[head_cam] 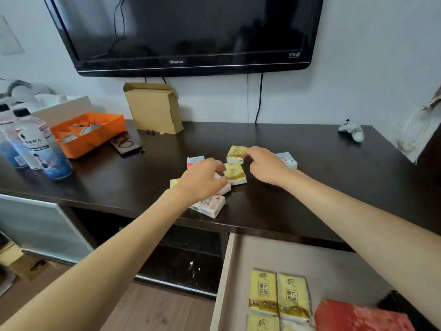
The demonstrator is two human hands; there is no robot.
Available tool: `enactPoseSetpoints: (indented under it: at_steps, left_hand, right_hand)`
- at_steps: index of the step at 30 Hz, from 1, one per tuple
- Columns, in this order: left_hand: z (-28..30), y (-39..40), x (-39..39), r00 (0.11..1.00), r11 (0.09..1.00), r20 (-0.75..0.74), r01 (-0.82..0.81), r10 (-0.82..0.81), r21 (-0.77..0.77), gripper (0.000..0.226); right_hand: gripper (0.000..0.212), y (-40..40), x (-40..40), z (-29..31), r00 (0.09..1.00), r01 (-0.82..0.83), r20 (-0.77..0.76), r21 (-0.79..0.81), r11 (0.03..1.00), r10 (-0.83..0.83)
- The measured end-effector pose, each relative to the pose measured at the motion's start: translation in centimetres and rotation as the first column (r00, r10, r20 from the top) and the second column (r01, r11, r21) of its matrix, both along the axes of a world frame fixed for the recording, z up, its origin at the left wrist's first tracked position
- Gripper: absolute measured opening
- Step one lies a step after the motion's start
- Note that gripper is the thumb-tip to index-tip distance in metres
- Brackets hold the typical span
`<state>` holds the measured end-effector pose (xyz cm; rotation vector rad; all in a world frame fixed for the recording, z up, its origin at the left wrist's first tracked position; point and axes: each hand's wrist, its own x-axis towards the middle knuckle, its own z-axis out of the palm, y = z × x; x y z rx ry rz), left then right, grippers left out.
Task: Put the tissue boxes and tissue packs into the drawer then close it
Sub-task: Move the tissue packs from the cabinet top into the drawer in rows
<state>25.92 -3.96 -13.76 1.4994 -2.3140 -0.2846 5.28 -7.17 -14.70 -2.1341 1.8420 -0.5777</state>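
Observation:
Several small tissue packs lie on the dark cabinet top (310, 182). My left hand (202, 180) curls over a white pack, its fingertips touching a yellow pack (236, 174). My right hand (265, 166) reaches to a second yellow pack (235, 154), fingers on its right edge. A white pack with red print (211, 206) lies under my left wrist, another white pack (194, 161) behind my left hand, and one (288, 160) behind my right hand. The open drawer (222, 283) at lower right holds yellow tissue packs (279, 295) and a red box (353, 316).
A wall-mounted TV (186, 32) hangs above the cabinet. At the back left stand water bottles (35, 144), an orange tray (90, 132) and a cardboard box (155, 108). A white game controller (353, 131) lies at the back right.

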Motion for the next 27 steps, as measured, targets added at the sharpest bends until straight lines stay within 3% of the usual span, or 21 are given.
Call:
enactPoseSetpoints:
  at_steps: [6, 9, 14, 18, 23, 27]
  left_hand:
    - [-2.4, -4.2, -2.3, 0.989, 0.999, 0.142, 0.044, -0.039, -0.031, 0.049]
    - [-2.8, -5.7, -2.8, 0.984, 0.999, 0.172, 0.045, -0.049, 0.028, 0.05]
    - [-2.7, -7.2, -3.6, 0.983, 0.991, 0.175, 0.026, -0.049, 0.128, 0.044]
    - [-2.3, -7.5, -4.0, 0.979, 0.993, 0.198, 0.029, -0.052, 0.117, 0.044]
    - [-1.4, -6.8, -4.3, 0.977, 0.996, 0.206, 0.037, -0.053, 0.081, 0.045]
    - [-0.1, -5.3, -5.0, 0.984, 0.997, 0.162, 0.061, -0.069, 0.052, 0.047]
  right_hand:
    - [0.05, -7.5, 0.0, -2.3, 0.991, -0.019, -0.13, -0.025, 1.0, 0.016]
    - [0.048, -10.0, 0.1, -2.5, 0.989, -0.047, -0.144, -0.009, 0.999, 0.045]
    - [0.057, -11.3, -1.4, -2.4, 0.98, -0.087, -0.179, 0.036, 0.996, 0.092]
    - [0.062, -10.3, -3.1, -2.1, 0.96, -0.093, -0.266, 0.013, 0.996, 0.093]
    - [0.056, -7.1, -4.9, -0.7, 0.993, 0.02, -0.106, -0.233, 0.972, -0.046]
    - [0.058, -3.3, -6.7, 1.5, 0.997, 0.064, -0.016, -0.277, 0.959, -0.071]
